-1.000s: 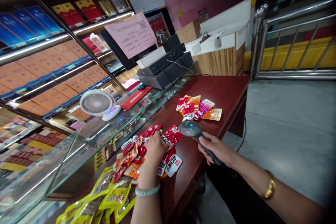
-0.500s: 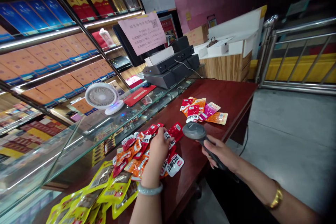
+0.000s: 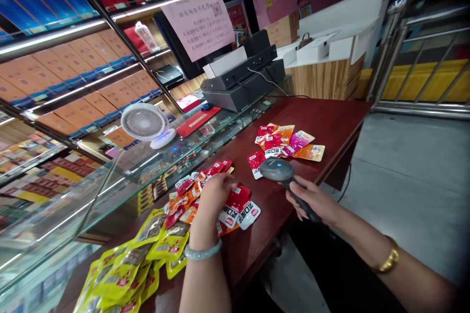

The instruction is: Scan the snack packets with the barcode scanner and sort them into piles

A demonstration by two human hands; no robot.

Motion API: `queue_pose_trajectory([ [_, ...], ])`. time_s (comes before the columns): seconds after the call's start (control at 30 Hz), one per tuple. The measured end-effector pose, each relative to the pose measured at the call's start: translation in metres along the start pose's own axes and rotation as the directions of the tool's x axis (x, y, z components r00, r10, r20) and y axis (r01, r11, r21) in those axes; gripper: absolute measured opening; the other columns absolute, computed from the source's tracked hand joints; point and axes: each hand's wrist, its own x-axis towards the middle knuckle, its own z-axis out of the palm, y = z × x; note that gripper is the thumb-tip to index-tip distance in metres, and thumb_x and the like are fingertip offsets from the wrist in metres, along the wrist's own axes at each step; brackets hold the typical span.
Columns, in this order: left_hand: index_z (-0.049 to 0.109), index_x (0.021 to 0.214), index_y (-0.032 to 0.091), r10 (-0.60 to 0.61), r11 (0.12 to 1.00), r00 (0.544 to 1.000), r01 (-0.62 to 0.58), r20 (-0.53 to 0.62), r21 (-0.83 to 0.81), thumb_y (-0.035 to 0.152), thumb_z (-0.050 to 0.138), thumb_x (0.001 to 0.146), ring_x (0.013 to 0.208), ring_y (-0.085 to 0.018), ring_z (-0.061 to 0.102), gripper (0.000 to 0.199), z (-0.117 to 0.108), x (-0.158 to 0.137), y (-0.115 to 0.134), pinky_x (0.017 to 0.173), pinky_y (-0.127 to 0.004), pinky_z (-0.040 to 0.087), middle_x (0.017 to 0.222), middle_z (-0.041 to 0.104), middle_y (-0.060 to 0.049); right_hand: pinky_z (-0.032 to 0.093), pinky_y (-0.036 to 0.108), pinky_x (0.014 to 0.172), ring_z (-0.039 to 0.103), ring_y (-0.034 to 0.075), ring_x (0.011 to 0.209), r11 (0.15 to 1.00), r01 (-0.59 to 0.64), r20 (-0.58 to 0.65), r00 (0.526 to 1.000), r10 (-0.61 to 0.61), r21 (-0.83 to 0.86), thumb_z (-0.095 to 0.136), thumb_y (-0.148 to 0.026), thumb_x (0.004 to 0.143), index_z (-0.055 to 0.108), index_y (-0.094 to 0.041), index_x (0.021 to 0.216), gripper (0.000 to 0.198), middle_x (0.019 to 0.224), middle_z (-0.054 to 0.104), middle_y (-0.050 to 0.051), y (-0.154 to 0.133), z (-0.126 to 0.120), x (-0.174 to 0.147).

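From where I stand, the largest thing is the tall shelf rack [image 3: 51, 36], filled with orange and blue boxes. Before it runs a long showcase of clear glass [image 3: 121, 171], and along this one lies the dark red, polished worktop [image 3: 330, 117]. On the glass there are the stacked dark grey machines [image 3: 227, 98] and, nearer, a round white fan [image 3: 145, 122].

On the worktop, a heap of flat yellow packets [image 3: 121, 269] lies at the near end. Next to it, touching it, is a loose heap of red and orange shiny packets [image 3: 194, 195]. Well apart, farther along, is a smaller group of red, orange and magenta packets [image 3: 273, 142].

The person's left hand [image 3: 216, 188] is over the red and orange heap; its fingers are partly hidden and blurred, so I cannot tell whether they hold a packet. The right hand [image 3: 312, 198] has its fingers wrapped around the handle of a dark grey, gun-shaped scanner [image 3: 277, 170], whose head shows a small blue light. One red-and-white packet [image 3: 256, 161] lies just beside this head.
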Motion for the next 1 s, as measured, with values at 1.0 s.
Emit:
queue_pose_trajectory([
  [1.0,0.028,0.146,0.021,0.014,0.369,0.994,0.096,0.109,-0.925,0.019,0.069,0.075,0.086,-0.017,0.068,0.082,0.038,0.004,0.018,0.076,-0.032,0.055,0.115,0.067,-0.012,0.040,0.018,0.041,0.040,0.004,0.038,0.992,-0.055,-0.031,0.998,0.052,-0.115,0.056,-0.057,0.088,0.050,-0.022,0.099,0.037,0.063,0.047,-0.008,-0.005,0.012,-0.006],
])
